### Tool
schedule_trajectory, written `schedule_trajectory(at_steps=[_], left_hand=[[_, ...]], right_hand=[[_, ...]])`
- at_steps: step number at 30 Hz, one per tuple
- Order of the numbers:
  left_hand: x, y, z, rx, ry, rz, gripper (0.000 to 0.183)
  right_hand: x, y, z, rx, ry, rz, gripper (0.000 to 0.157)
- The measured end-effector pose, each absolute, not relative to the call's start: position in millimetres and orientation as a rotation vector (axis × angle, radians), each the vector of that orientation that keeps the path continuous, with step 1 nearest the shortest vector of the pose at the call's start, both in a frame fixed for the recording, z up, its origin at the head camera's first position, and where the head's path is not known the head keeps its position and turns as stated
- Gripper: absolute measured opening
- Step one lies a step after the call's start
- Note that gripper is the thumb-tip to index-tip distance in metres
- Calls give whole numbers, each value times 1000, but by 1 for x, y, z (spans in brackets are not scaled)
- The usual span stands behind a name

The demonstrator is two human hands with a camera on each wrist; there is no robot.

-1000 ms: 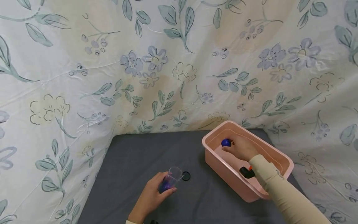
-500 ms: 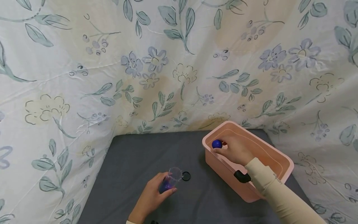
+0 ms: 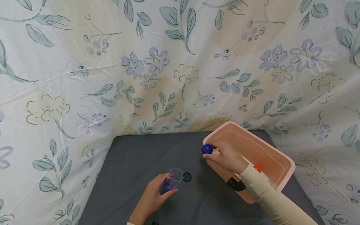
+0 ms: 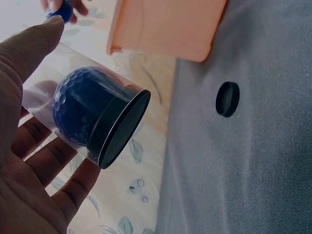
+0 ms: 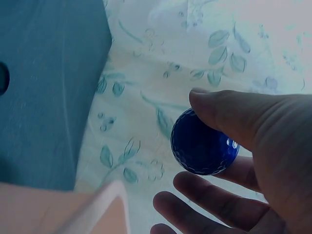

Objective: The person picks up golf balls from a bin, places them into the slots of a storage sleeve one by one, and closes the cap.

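My left hand [image 3: 154, 194] grips a clear plastic tube [image 3: 176, 175] with its open top tilted up and to the right. Inside the tube, a blue golf ball [image 4: 80, 105] sits against the black base [image 4: 124, 129]. My right hand [image 3: 226, 155] pinches a second blue golf ball [image 3: 207, 149] between thumb and fingers, over the left rim of the pink bin [image 3: 270, 153]. In the right wrist view this dimpled ball [image 5: 202, 146] shows plainly, with the other fingers spread below it. A black round cap [image 4: 227, 99] lies on the table just right of the tube.
An orange object [image 3: 257, 168] lies in the bin, partly hidden by my right sleeve. The dark grey cloth-covered table [image 3: 135, 159] ends at a floral curtain [image 3: 157, 103] behind and at both sides.
My right hand has lifted the blue golf ball from inside the bin and carried it left to the bin's rim. My left hand and the tube stay in place.
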State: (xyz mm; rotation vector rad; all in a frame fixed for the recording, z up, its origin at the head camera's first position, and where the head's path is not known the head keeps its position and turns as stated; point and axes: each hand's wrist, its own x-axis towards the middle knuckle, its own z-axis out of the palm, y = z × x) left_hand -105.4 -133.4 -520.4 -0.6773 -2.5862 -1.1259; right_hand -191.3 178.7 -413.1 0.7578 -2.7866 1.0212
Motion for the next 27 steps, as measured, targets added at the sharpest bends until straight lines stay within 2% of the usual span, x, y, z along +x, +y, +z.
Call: schedule_trajectory(at_steps=[11, 27], left_hand=[[-103, -134, -523, -661, -2582, -1114, 46], [-99, -135, -522, -650, -2624, -1167, 48]], right_hand=[[-170, 149, -405, 717, -2828, 1041, 46], [-141, 115, -409, 809, -2720, 1054, 50]])
